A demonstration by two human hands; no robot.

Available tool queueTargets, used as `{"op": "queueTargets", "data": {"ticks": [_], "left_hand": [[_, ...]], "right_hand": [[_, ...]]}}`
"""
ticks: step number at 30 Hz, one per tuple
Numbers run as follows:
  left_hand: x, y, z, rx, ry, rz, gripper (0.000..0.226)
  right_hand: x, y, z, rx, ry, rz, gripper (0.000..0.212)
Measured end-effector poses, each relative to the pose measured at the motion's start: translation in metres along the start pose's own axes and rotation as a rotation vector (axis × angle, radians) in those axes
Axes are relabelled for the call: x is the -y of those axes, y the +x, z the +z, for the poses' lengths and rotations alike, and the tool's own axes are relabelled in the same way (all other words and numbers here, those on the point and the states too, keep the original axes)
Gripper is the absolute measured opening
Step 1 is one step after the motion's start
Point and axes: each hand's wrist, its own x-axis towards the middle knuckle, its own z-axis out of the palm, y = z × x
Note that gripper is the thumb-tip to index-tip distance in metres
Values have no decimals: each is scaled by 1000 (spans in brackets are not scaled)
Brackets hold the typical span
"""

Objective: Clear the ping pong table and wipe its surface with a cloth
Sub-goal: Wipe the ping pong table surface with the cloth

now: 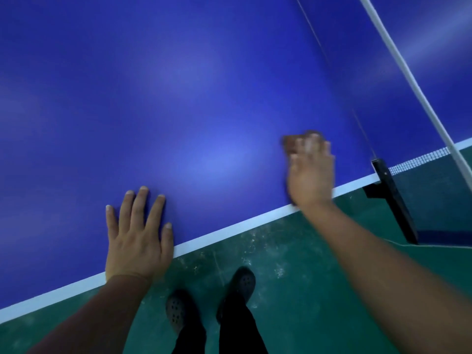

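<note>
The blue ping pong table [178,98] fills most of the view, with a white line along its near edge. My left hand [138,236] lies flat on the surface near that edge, fingers spread. My right hand [310,169], blurred, presses a small brown cloth [290,143] onto the table close to the net; only the cloth's far edge shows beyond my fingers.
The net with its white top band [408,72] runs along the right side, held by a black post and clamp [390,198] at the table's edge. Below the edge lies the green floor [293,277], where my two dark shoes [245,282] stand.
</note>
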Motion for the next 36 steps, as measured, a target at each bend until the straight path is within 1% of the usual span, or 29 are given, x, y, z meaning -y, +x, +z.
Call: {"op": "queueTargets", "data": {"ticks": [2,3,4,5,6,7,8,10,11,12,13,16,18,19,22,23,25,27,30,32,34,36], "left_hand": [[-1,-1,0,21,25,8,59],[-1,-1,0,26,35,3,59],[-2,-1,-1,26,44,-6,59],[-2,-1,-1,26,52,-15,60],[-4,0,-1,26,60,-23,60],[-5,0,-2,26,67,-31,61],[-6,0,-2,23,75,-44,61],[-10,-1,-5,5,83,-77,60],[-15,-1,-6,-3,75,-81,59],[-22,0,-7,-5,66,-70,58],[-30,2,-7,-3,60,-44,57],[-68,17,-1,-1,-3,58,54],[-103,32,5,-22,-74,108,51],[-122,39,8,-31,-104,138,50],[-167,52,21,-21,-127,220,49],[-176,54,25,-9,-116,235,50],[-186,54,33,23,-90,251,52],[-188,52,39,51,-60,259,53],[-188,53,42,64,-54,269,55],[-189,54,42,71,-54,266,55],[-190,54,42,80,-56,264,56],[-190,55,41,90,-54,265,56]], "right_hand": [[-45,1,-2,45,97,235,50],[-45,2,-4,33,136,315,50],[-34,2,-7,10,179,351,48],[-13,0,-11,-16,240,339,45],[14,-3,-16,-42,307,276,41],[45,-11,-19,-70,351,145,42],[79,-24,-18,-44,348,-43,45],[126,-57,-14,88,266,-444,49],[125,-61,-11,110,223,-547,50],[107,-52,-9,114,196,-576,50],[81,-41,-6,89,158,-518,49],[-23,-17,-2,55,152,-131,48],[-59,-8,-5,76,168,24,50],[-60,-2,-5,77,164,43,51],[-48,25,-8,54,168,11,51],[-52,34,-8,44,155,7,50],[-80,39,-6,24,133,38,47],[-119,19,-4,-23,117,94,42],[-165,-46,-3,-19,105,84,39],[-180,-78,-7,-29,181,134,37],[-173,-77,-16,-139,289,151,38],[-148,-47,-21,-242,342,78,36]]}}
